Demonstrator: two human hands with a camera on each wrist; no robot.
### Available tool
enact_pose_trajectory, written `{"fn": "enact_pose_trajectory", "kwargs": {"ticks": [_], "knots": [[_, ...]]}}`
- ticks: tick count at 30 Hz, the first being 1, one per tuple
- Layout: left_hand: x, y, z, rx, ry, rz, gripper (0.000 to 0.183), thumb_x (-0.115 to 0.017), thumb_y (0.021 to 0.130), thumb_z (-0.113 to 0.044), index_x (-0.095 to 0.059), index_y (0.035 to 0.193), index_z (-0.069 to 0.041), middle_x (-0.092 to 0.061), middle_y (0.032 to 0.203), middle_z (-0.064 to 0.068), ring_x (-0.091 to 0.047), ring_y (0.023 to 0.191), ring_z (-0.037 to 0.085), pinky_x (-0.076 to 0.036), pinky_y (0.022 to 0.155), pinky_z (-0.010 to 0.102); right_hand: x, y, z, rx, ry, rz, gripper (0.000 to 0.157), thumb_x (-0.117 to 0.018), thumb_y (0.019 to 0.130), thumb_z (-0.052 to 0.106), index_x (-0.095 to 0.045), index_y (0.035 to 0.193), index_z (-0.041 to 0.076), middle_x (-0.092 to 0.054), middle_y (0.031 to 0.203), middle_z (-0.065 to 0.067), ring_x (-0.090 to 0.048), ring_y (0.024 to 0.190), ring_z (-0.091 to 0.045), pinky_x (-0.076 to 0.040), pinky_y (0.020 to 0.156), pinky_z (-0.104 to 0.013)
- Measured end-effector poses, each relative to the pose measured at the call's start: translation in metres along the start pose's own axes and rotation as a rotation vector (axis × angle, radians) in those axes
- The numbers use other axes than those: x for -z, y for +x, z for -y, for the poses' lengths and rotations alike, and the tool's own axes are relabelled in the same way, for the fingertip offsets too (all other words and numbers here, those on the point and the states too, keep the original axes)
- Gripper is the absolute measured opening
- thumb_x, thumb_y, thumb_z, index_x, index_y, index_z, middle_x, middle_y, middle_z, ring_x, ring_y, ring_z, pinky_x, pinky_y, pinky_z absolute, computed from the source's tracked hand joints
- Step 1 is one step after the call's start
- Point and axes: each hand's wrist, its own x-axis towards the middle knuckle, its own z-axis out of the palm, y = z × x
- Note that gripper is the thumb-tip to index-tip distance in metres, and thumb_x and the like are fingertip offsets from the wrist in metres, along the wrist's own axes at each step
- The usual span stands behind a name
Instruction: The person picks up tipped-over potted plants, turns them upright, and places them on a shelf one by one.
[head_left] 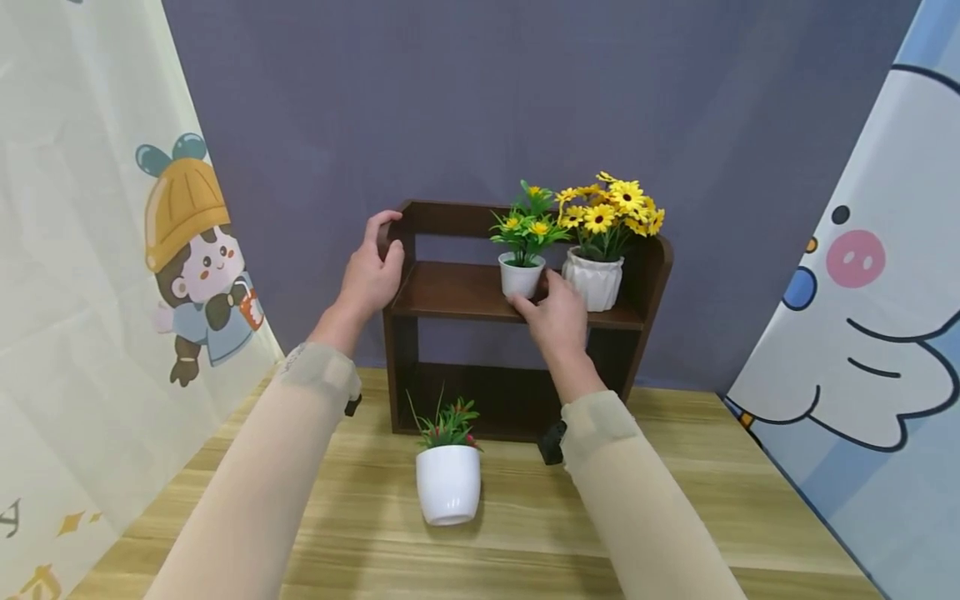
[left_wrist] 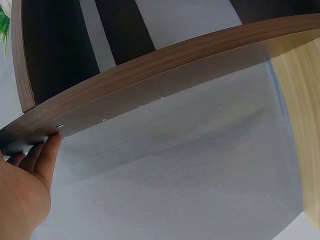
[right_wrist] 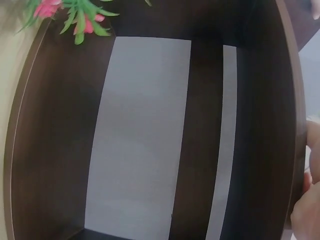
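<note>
A dark brown wooden shelf (head_left: pixel 457 292) stands on the table. My left hand (head_left: pixel 372 271) holds its left side panel near the top, with the fingertips on the panel's outer side in the left wrist view. On the upper board, my right hand (head_left: pixel 558 312) grips a small white pot with a yellow-flowered artificial plant (head_left: pixel 521 275), thumb in front and fingers at its right. Just right of that hand is a larger white fluted pot of yellow daisies (head_left: pixel 597 283). In the right wrist view, only part of the right hand (right_wrist: pixel 308 190) shows at the right edge.
A white pot with a red-flowered plant (head_left: pixel 448 485) is on the wooden table (head_left: pixel 360 508), in front of the shelf. Behind the shelf hangs a grey-blue cloth (head_left: pixel 540 100). Cartoon-printed curtains (head_left: pixel 90 250) stand at both sides.
</note>
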Motion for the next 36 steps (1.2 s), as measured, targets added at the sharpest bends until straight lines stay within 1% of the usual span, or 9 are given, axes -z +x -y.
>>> {"fn": "enact_pose_trajectory", "kwargs": {"ticks": [3, 6, 10, 13, 16, 18, 24, 32, 36], "knots": [[0.000, -0.001, 0.000, -0.001, 0.000, 0.000, 0.049, -0.039, 0.115, -0.037, -0.034, 0.164, -0.038, -0.046, 0.066, 0.004, -0.043, 0.053, 0.023, -0.040, 0.053, 0.039, 0.001, -0.003, -0.003, 0.005, 0.071, 0.004, 0.079, -0.083, 0.099, 0.040, -0.051, 0.161, 0.003, -0.066, 0.149, -0.018, -0.071, 0.121, -0.035, -0.061, 0.101, -0.052], [0.000, -0.001, 0.000, -0.003, -0.002, -0.005, 0.049, -0.039, 0.115, -0.038, -0.035, 0.164, -0.038, -0.046, 0.067, 0.005, -0.043, 0.054, 0.023, -0.041, 0.054, 0.039, 0.003, -0.007, -0.006, 0.030, 0.156, -0.003, 0.080, -0.083, 0.099, 0.036, -0.048, 0.163, 0.003, -0.066, 0.149, -0.018, -0.069, 0.120, -0.035, -0.061, 0.101, -0.051], [0.001, -0.002, -0.001, -0.002, -0.003, -0.008, 0.049, -0.038, 0.114, -0.039, -0.035, 0.164, -0.038, -0.047, 0.068, 0.005, -0.043, 0.054, 0.024, -0.040, 0.054, 0.040, 0.007, -0.017, -0.013, 0.090, 0.293, -0.008, 0.072, -0.084, 0.099, 0.032, -0.054, 0.158, 0.003, -0.068, 0.145, -0.018, -0.067, 0.120, -0.035, -0.058, 0.105, -0.052], [0.001, -0.002, -0.001, -0.001, -0.001, -0.007, 0.049, -0.038, 0.114, -0.039, -0.035, 0.164, -0.039, -0.046, 0.068, 0.005, -0.043, 0.054, 0.024, -0.040, 0.053, 0.040, 0.011, -0.026, -0.019, 0.149, 0.354, -0.003, 0.067, -0.085, 0.098, 0.028, -0.057, 0.154, 0.002, -0.068, 0.144, -0.018, -0.065, 0.124, -0.035, -0.054, 0.111, -0.052], [0.001, -0.001, 0.000, 0.002, 0.003, -0.009, 0.049, -0.039, 0.114, -0.039, -0.035, 0.164, -0.039, -0.046, 0.068, 0.005, -0.043, 0.054, 0.024, -0.040, 0.053, 0.040, 0.017, -0.037, -0.027, 0.196, 0.359, 0.017, 0.066, -0.085, 0.098, 0.027, -0.058, 0.152, 0.002, -0.067, 0.143, -0.017, -0.063, 0.128, -0.035, -0.052, 0.114, -0.052], [0.001, -0.001, 0.000, 0.003, 0.007, -0.010, 0.049, -0.039, 0.114, -0.038, -0.035, 0.164, -0.039, -0.047, 0.069, 0.006, -0.044, 0.055, 0.025, -0.040, 0.054, 0.040, 0.020, -0.045, -0.033, 0.202, 0.356, 0.045, 0.066, -0.085, 0.098, 0.029, -0.058, 0.152, 0.003, -0.065, 0.143, -0.016, -0.063, 0.130, -0.035, -0.052, 0.114, -0.053], [0.001, 0.000, -0.001, -0.001, 0.011, -0.010, 0.049, -0.039, 0.114, -0.038, -0.035, 0.163, -0.039, -0.047, 0.070, 0.006, -0.045, 0.056, 0.025, -0.040, 0.055, 0.040, 0.028, -0.068, -0.058, 0.154, 0.343, 0.178, 0.066, -0.086, 0.097, 0.034, -0.057, 0.152, 0.009, -0.065, 0.145, -0.012, -0.064, 0.131, -0.032, -0.053, 0.113, -0.053], [0.000, 0.000, -0.002, 0.008, 0.006, -0.011, 0.048, -0.040, 0.114, -0.038, -0.035, 0.162, -0.041, -0.048, 0.071, 0.007, -0.047, 0.058, 0.027, -0.042, 0.056, 0.040, 0.037, -0.099, -0.094, 0.129, 0.300, 0.354, 0.065, -0.084, 0.098, 0.038, -0.058, 0.152, 0.014, -0.067, 0.144, -0.009, -0.065, 0.130, -0.030, -0.054, 0.109, -0.051], [0.000, 0.000, -0.001, 0.017, 0.011, -0.014, 0.048, -0.039, 0.114, -0.039, -0.035, 0.162, -0.042, -0.048, 0.072, 0.007, -0.048, 0.059, 0.027, -0.042, 0.058, 0.041, 0.040, -0.114, -0.111, 0.110, 0.298, 0.448, 0.063, -0.084, 0.099, 0.039, -0.058, 0.152, 0.016, -0.067, 0.145, -0.008, -0.064, 0.130, -0.030, -0.054, 0.107, -0.043]]}}
